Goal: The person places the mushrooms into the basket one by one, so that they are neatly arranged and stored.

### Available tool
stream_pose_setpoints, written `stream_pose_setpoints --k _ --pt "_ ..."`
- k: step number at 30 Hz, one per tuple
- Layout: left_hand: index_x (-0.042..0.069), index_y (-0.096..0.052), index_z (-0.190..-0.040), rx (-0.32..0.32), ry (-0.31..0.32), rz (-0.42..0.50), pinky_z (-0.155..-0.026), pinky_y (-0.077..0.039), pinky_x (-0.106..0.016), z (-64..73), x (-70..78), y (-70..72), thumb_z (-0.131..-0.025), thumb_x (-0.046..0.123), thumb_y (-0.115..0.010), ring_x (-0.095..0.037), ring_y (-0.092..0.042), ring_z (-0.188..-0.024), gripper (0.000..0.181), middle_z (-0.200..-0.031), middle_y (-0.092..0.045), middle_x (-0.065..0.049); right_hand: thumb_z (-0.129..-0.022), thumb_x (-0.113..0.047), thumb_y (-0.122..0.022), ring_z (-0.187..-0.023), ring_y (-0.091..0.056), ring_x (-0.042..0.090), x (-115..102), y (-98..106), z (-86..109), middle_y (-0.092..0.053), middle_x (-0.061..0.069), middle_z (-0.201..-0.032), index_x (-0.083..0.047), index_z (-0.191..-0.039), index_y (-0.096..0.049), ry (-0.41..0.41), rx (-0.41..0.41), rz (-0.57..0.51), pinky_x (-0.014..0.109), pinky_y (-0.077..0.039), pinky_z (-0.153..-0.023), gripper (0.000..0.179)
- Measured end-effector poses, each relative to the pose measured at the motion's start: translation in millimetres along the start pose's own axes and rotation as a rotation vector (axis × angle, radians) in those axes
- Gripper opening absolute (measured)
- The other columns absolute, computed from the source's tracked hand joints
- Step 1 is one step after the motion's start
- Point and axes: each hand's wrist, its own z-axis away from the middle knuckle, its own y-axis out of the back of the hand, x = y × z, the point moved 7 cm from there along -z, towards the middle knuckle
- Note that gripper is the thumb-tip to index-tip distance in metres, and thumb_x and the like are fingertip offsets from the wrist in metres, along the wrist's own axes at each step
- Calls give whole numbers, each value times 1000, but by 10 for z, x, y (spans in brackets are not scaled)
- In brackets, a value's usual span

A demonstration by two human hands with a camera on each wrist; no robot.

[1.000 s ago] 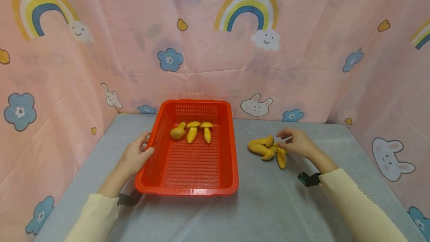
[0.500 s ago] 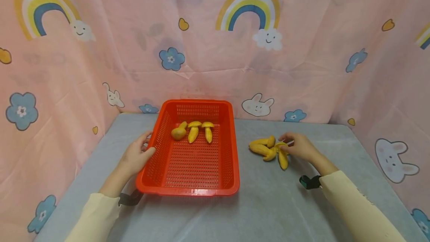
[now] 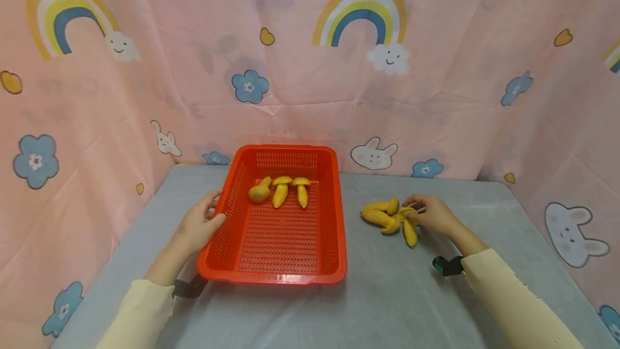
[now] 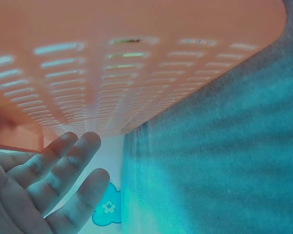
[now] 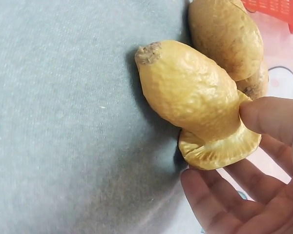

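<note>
My right hand (image 3: 432, 214) is at a yellow mushroom (image 3: 410, 233) lying on the table. In the right wrist view, the thumb (image 5: 271, 117) presses the edge of this mushroom's cap while the other fingers reach round its far side. Its blunt stem end points away from the hand. Close beside it, two more mushrooms (image 3: 380, 220) lie together. My left hand (image 3: 197, 224) rests at the left rim of a red plastic basket (image 3: 271, 278). In the left wrist view, its fingers (image 4: 83, 195) extend loosely beside the slotted outer wall. Its thumb is hidden there.
Three yellow mushrooms (image 3: 281, 193) lie inside the basket toward its far end. A grey cloth covers the table (image 3: 387, 295). Behind it and at both sides hangs a pink curtain (image 3: 300, 79) printed with rainbows, flowers and rabbits.
My right hand has lowered onto the nearest mushroom's cap, its thumb and fingers closing in there. My left hand stays at the basket rim. The view has shifted slightly.
</note>
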Motion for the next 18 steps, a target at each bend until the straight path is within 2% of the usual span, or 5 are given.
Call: stream_pose_setpoints --k 11,18 --pt "4 -29 -150 2 -9 27 -72 -59 -39 11 -14 -11 -93 13 -51 -30 -66 -95 62 -125 -55 -24 -92 -10 -57 -97 -64 36 43 0 -16 -64 24 -114 -3 -112 -65 19 12 14 44 -57 -78 22" --pt "5 -29 -150 5 -11 21 -74 -59 -41 -7 -17 -14 -93 14 -51 -33 -65 -100 62 -128 -54 -24 -93 -13 -59 -96 -63 34 -20 94 21 -66 21 -112 -4 -112 -65 44 37 40 46 -56 -78 22"
